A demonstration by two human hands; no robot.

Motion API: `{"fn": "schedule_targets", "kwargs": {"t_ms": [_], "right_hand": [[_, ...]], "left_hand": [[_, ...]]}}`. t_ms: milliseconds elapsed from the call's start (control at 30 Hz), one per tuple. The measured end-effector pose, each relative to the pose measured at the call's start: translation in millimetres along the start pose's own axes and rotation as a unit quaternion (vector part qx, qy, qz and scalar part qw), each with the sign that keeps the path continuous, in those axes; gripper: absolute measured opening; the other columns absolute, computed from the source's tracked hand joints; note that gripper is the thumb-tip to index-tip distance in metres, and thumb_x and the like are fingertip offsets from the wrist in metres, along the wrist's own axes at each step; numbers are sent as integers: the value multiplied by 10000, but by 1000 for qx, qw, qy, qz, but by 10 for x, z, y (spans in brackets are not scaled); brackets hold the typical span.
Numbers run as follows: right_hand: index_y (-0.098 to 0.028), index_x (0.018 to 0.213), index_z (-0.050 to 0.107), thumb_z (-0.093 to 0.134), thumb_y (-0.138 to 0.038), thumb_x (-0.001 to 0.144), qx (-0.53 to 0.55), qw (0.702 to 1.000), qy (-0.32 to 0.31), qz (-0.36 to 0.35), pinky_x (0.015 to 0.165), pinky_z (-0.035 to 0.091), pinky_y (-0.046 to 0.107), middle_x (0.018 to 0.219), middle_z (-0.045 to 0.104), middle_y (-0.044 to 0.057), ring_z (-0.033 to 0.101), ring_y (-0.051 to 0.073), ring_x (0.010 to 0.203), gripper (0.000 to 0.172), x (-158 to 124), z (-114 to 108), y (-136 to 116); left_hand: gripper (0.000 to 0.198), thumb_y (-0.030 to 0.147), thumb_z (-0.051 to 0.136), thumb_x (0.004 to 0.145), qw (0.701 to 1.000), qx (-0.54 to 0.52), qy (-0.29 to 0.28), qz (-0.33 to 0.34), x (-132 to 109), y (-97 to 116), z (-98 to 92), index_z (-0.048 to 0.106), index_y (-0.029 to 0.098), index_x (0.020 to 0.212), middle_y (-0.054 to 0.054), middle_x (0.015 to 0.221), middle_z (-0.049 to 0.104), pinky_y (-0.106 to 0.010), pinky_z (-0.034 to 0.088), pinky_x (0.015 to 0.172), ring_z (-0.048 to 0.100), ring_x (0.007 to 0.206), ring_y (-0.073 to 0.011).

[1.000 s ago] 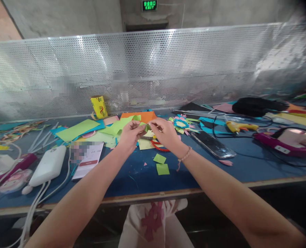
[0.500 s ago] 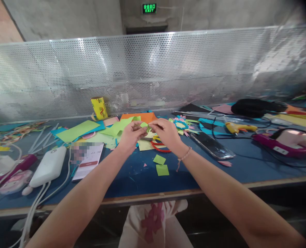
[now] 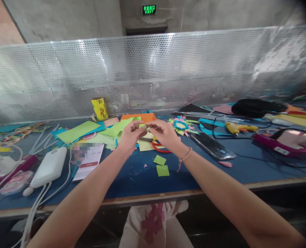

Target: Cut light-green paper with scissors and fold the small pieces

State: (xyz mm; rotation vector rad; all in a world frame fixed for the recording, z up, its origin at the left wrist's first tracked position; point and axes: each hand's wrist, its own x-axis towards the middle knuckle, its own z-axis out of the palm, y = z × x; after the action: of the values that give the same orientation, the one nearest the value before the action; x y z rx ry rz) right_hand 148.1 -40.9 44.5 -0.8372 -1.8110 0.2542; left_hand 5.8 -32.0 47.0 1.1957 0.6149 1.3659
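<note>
Both hands meet above the blue table [image 3: 209, 168], pinching one small green paper piece [image 3: 145, 127] between their fingertips. My left hand [image 3: 130, 136] grips it from the left with curled fingers. My right hand [image 3: 165, 133], with a bead bracelet at the wrist, pinches it from the right. Beneath the hands lie red-handled scissors [image 3: 161, 148] and loose green and yellow paper sheets [image 3: 76, 131]. Two small green paper squares [image 3: 161, 165] lie on the table nearer to me.
A white power bank [image 3: 49, 166] with cables and a phone [image 3: 88, 160] lie at the left. A paper flower [image 3: 180, 124], a dark phone [image 3: 213, 145], a yellow glue gun [image 3: 237, 127] and a pink device [image 3: 284, 143] are at the right. A perforated metal screen [image 3: 153, 69] backs the table.
The hands have drawn slightly closer together and the green piece looks smaller and more folded between the fingertips. Nothing else on the table has moved.
</note>
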Motion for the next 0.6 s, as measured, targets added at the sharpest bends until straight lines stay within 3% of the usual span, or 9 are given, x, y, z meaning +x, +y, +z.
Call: {"fn": "schedule_targets", "kwargs": {"t_ms": [367, 600], "right_hand": [[-178, 875, 623, 548, -234, 757, 7, 999, 0, 41, 646, 506, 292, 811, 650, 47, 607, 138, 711, 151, 8, 30, 37], [-175, 870, 612, 547, -217, 751, 50, 997, -11, 64, 681, 510, 285, 810, 661, 39, 624, 136, 726, 142, 12, 13, 32]], "left_hand": [[220, 326, 686, 603, 988, 140, 39, 54, 43, -69, -66, 629, 166, 743, -5, 712, 575, -227, 437, 607, 498, 609, -77], [219, 342, 627, 662, 972, 215, 8, 94, 37, -35, -82, 633, 156, 778, -34, 752, 623, -253, 422, 657, 540, 676, -111]]}}
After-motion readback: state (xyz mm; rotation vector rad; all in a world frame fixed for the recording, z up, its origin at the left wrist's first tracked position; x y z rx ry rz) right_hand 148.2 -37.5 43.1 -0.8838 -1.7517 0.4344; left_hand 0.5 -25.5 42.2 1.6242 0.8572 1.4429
